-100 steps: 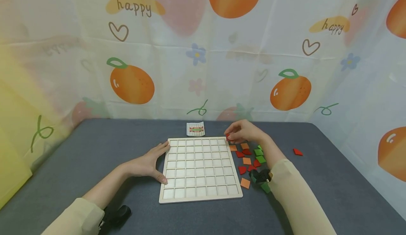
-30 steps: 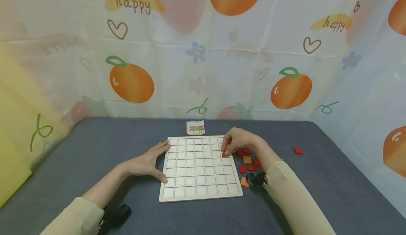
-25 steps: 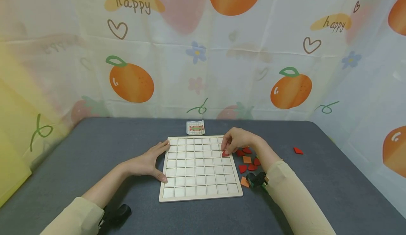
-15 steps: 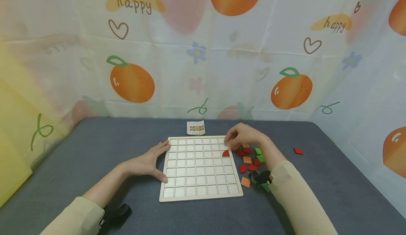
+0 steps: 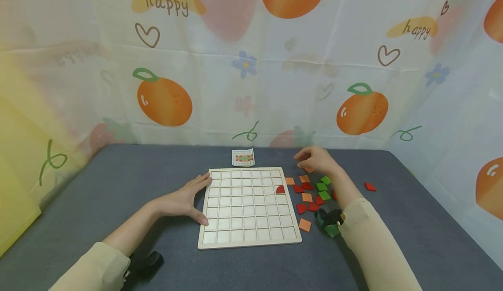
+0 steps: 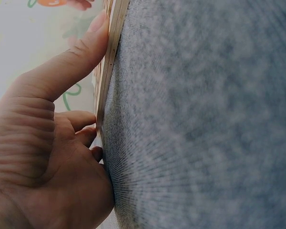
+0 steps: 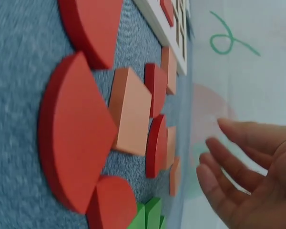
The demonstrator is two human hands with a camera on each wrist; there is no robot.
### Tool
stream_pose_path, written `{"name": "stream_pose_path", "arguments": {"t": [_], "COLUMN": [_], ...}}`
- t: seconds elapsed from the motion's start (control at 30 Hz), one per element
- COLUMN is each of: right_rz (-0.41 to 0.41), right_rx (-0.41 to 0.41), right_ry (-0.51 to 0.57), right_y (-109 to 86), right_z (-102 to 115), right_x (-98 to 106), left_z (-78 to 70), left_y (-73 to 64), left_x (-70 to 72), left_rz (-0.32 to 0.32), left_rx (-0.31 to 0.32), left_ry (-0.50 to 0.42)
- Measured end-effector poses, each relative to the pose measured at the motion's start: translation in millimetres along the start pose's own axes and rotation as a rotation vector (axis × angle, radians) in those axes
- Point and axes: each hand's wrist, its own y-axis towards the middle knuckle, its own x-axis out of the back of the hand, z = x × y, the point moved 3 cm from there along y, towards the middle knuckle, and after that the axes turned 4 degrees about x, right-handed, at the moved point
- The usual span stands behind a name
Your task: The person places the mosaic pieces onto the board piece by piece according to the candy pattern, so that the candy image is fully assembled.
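Observation:
A pale wooden grid board (image 5: pixel 251 212) lies on the dark table. My left hand (image 5: pixel 178 200) rests against its left side, thumb and fingers spread; the left wrist view shows the thumb (image 6: pixel 66 69) on the board's edge. One red quarter-circle tile (image 5: pixel 280 189) sits in a cell of the right-hand column. Beyond the board's far right corner hovers my right hand (image 5: pixel 317 161), loosely bent and holding nothing. Below its fingers an orange tile (image 5: pixel 309 169) partly shows. In the right wrist view, the fingers and thumb are apart from the tiles.
Right of the board lie several loose tiles: red quarter-circles (image 5: pixel 301 208), orange squares (image 5: pixel 304 225) and green ones (image 5: pixel 324 195). A lone red tile (image 5: pixel 370 186) lies farther right. A small printed pattern card (image 5: pixel 243 157) lies behind the board. A patterned curtain (image 5: pixel 243 85) hangs behind the table.
My right hand brought the red quarter-circle tile into a right-column cell, let go, and moved right and away to the far side of the loose tiles. My left hand stays on the board.

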Motion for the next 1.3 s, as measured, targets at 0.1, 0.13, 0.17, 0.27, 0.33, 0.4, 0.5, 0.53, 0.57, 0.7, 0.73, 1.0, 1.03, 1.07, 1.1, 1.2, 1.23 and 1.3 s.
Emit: {"name": "stream_pose_path", "arguments": {"t": [0.1,0.13,0.17,0.27,0.33,0.4,0.5,0.53,0.57,0.7,0.73,1.0,1.03,1.07,1.1,1.2,1.23,1.3], "right_rz": [-0.038,-0.042,-0.048,-0.058,-0.062,-0.072,-0.079,-0.081,-0.082,-0.081,-0.08,-0.07,-0.068,-0.068,-0.069,-0.075,-0.079,-0.088], "right_rx": [-0.041,-0.047,-0.055,-0.083,-0.093,-0.117,-0.147,-0.163,-0.177,-0.214,-0.221,-0.268,-0.27,-0.271,-0.272,-0.273,-0.272,-0.271], "right_ry": [-0.016,-0.025,-0.034,-0.045,-0.054,-0.05,-0.04,-0.033,-0.023,-0.007,-0.005,-0.044,-0.046,-0.048,-0.048,-0.042,-0.042,-0.041], "right_y": [0.4,0.1,0.3,0.4,-0.1,0.3,-0.3,-0.3,-0.3,-0.6,-0.5,-0.8,-0.8,-0.9,-0.9,-0.9,-1.0,-1.0], "right_z": [-6.2,-8.0,-10.0,-16.1,-19.0,-22.8,-26.6,-28.1,-29.3,-31.9,-32.0,-30.0,-30.1,-30.3,-30.5,-31.1,-31.1,-30.9], "right_x": [3.4,4.6,5.5,6.8,7.3,7.0,6.1,5.5,4.9,3.2,2.9,1.6,1.3,1.2,1.1,0.9,0.9,1.0], "left_z": [-0.4,-0.4,-0.5,-0.7,-0.7,-0.6,-0.4,-0.5,-0.6,-1.1,-1.2,-1.7,-1.7,-1.7,-1.8,-1.7,-1.7,-1.6], "left_y": [-0.2,-0.3,-0.3,-0.5,-0.4,-0.4,-0.5,-0.6,-0.7,-1.3,-1.4,-2.1,-2.1,-2.1,-2.1,-2.1,-2.0,-1.9], "left_x": [0.6,0.7,0.8,0.7,0.3,-0.2,-0.6,-0.6,-0.5,0.0,0.1,-0.2,-0.2,-0.2,-0.2,-0.2,-0.1,-0.1], "left_rz": [0.001,0.002,0.002,0.002,0.002,0.004,0.006,0.007,0.008,0.01,0.01,0.013,0.012,0.011,0.01,0.007,0.006,0.005], "left_rx": [0.006,0.007,0.007,0.007,0.005,0.002,-0.003,-0.004,-0.005,-0.004,-0.003,-0.005,-0.006,-0.007,-0.007,-0.006,-0.005,-0.004], "left_ry": [-0.001,0.0,0.0,0.0,0.001,-0.003,-0.01,-0.013,-0.016,-0.016,-0.014,-0.019,-0.019,-0.018,-0.018,-0.019,-0.019,-0.021]}}
